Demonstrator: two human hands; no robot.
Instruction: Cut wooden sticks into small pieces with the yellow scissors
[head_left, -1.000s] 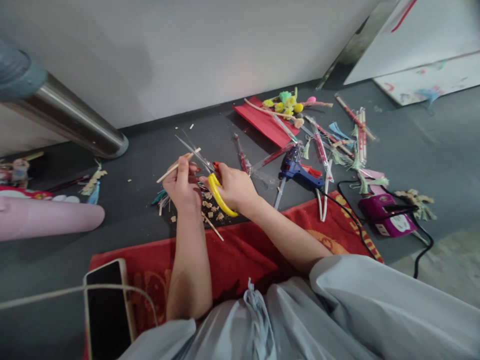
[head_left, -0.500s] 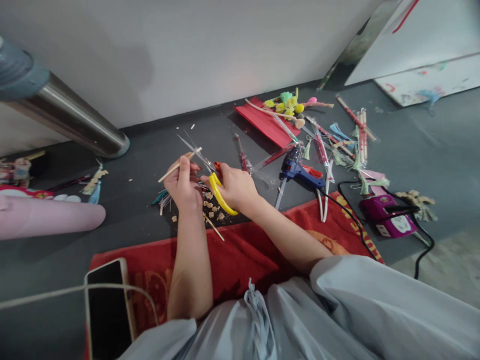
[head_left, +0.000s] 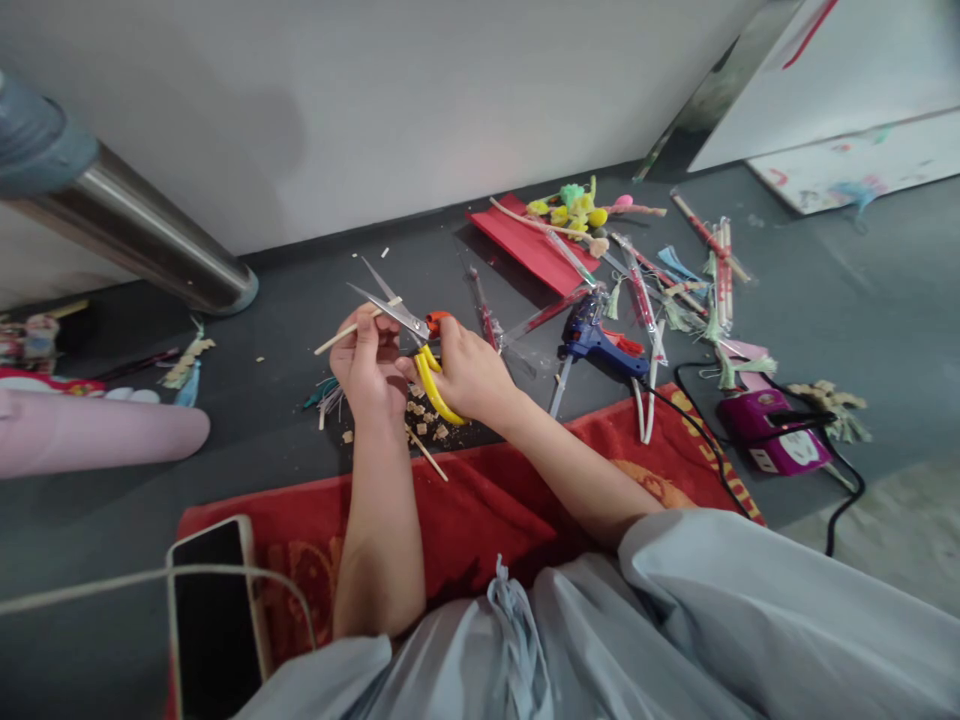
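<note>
My left hand (head_left: 369,365) is closed on a thin pale wooden stick (head_left: 337,339), thumb pressed along it. In my right hand (head_left: 472,372) are scissors (head_left: 435,388) with yellow handles and an orange-red part near the pivot. Their blades stand apart, one on either side of the stick's upper right end; whether they touch it I cannot tell. Below both hands, small tan wooden bits (head_left: 426,414) lie scattered on the dark grey surface. A second stick (head_left: 426,452) lies there, reaching onto the red towel (head_left: 480,500). Teal and white threads (head_left: 325,396) show beside my left wrist.
A blue hot glue gun (head_left: 600,345) lies to the right, its black cord running near a purple power socket (head_left: 776,432). Wrapped sticks, tassels and a red paper (head_left: 529,250) spread behind it. At left are a phone (head_left: 217,610), a pink cylinder (head_left: 105,432) and a metal post (head_left: 172,230).
The scissor blades have spread wider apart and the scissors have shifted slightly left, around the stick's end. My left hand has barely moved.
</note>
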